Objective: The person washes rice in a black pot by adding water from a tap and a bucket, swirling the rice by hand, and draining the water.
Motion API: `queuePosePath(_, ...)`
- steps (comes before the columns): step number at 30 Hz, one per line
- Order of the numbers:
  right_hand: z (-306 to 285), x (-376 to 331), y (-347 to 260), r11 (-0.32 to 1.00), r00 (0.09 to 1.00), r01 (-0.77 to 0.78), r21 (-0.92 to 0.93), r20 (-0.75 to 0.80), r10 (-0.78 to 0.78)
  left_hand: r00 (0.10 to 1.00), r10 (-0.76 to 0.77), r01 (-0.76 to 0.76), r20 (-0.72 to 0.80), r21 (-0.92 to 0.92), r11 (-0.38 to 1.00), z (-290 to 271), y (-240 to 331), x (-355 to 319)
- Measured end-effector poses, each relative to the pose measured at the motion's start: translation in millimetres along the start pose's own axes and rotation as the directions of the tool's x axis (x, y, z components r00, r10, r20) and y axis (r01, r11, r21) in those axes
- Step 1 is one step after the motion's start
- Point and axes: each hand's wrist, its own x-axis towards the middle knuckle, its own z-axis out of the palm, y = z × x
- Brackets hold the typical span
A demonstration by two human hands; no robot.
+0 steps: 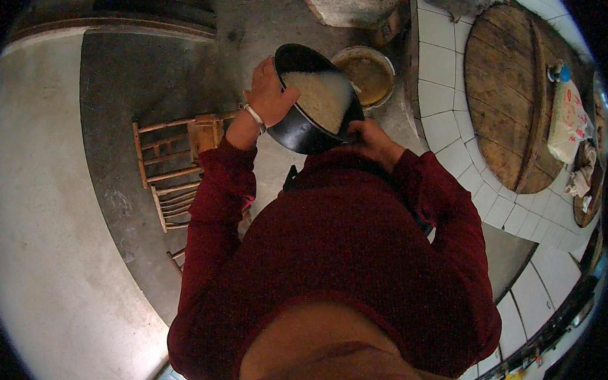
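1. As the pot (300, 131) is tipped away from the person, the white rice (320, 98) inside lies against its lower far wall, above the small bucket (369, 75) on the floor. The bucket holds a cloudy yellowish liquid.
2. The pot is dark, round and stiff, probably metal. With the wet rice inside I judge it moderately heavy, and its smooth wall may be slippery if it is wet.
3. The rice is loose grain — it will shift and slide out easily when the tilt grows, so the pot needs a firm and steady hold.
4. The good places to hold are the rim and the outer wall on two opposite sides, and this is where the hands are.
5. The left hand (269, 95) is closed on the left rim of the pot, fingers curled over the edge. A light bracelet (254, 116) sits on the wrist, and the forearm rises from the red sleeve (222, 186).
6. The right hand (372, 140) grips the lower right wall of the pot from beneath — the elbow is bent and close to the body.
7. Near the left arm stands a wooden chair (171, 169); at the right is a white tiled counter (446, 94) with a round wooden lid (505, 97) on it.
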Motion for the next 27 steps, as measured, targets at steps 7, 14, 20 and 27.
queuePosePath(7,2,-3,-1,0.998,1.0,-0.012,0.062,0.018,0.011,0.998,-0.033,0.032,0.047,0.014,0.999,2,-2,4)
queuePosePath(14,9,-13,-6,0.998,0.998,0.014,0.056,0.061,-0.018,0.99,-0.122,0.123,0.072,-0.006,0.992,1,9,3)
queuePosePath(20,7,-13,-6,0.997,0.997,-0.033,0.073,0.07,0.027,0.995,-0.075,0.072,0.069,0.037,0.997,3,7,4)
queuePosePath(27,-1,-6,0,0.995,0.993,-0.055,0.083,0.108,0.045,0.99,-0.117,0.115,0.077,0.03,0.993,0,19,4)
